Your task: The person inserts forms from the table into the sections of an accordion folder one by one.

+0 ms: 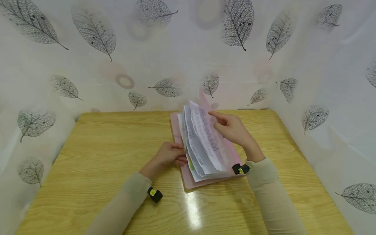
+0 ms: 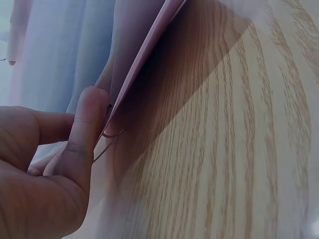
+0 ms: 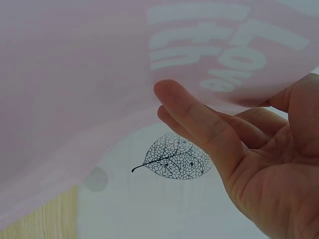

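A pink folder (image 1: 188, 181) lies partly opened on the table, several printed sheets (image 1: 202, 130) fanned upward inside it. My right hand (image 1: 233, 129) pinches the raised front cover at its upper edge, and some sheets lean against that cover. In the right wrist view the cover (image 3: 99, 64) is translucent pink with white lettering that includes "Love". At the folder's left edge, my left hand (image 1: 170, 154) grips the rim between thumb and fingers. The left wrist view shows the thumb (image 2: 87, 114) against the pink edge (image 2: 144, 47), beside a thin elastic cord (image 2: 102, 149).
The wooden table (image 1: 117, 130) has a light grain and a glossy patch near the front. A pale curtain (image 1: 188, 58) printed with dark leaves hangs behind and on both sides. Each wrist carries a small black strap device (image 1: 154, 195).
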`<control>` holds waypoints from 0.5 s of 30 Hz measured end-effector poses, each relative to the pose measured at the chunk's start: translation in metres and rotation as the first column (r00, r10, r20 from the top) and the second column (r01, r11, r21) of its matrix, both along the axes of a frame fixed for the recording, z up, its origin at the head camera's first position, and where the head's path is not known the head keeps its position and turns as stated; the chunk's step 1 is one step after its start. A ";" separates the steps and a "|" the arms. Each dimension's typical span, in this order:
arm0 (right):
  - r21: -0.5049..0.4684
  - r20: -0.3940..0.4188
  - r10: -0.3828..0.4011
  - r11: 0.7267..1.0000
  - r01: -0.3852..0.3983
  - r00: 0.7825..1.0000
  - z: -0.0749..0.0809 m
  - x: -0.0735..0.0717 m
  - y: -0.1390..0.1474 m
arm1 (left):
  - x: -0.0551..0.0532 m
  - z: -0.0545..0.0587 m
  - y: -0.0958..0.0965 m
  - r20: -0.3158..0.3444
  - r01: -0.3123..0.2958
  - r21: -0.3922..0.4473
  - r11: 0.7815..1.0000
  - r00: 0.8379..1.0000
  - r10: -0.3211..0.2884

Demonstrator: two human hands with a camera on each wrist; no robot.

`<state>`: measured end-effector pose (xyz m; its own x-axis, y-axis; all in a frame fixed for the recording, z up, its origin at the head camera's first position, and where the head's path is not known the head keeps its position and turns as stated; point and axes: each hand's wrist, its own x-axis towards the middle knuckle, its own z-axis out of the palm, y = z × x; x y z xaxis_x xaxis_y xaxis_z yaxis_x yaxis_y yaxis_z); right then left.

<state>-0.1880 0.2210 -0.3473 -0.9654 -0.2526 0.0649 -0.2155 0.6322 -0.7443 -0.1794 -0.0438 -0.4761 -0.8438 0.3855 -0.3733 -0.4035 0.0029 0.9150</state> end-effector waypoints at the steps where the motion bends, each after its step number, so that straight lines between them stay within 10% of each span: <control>1: -0.001 0.001 0.000 1.000 0.000 1.000 0.000 0.000 0.000 | 0.000 0.000 0.001 0.003 -0.001 -0.001 1.000 1.000 0.001; 15: -0.009 0.009 -0.007 1.000 0.007 1.000 0.001 0.001 -0.001 | -0.001 -0.001 0.006 -0.008 -0.011 -0.012 1.000 1.000 0.011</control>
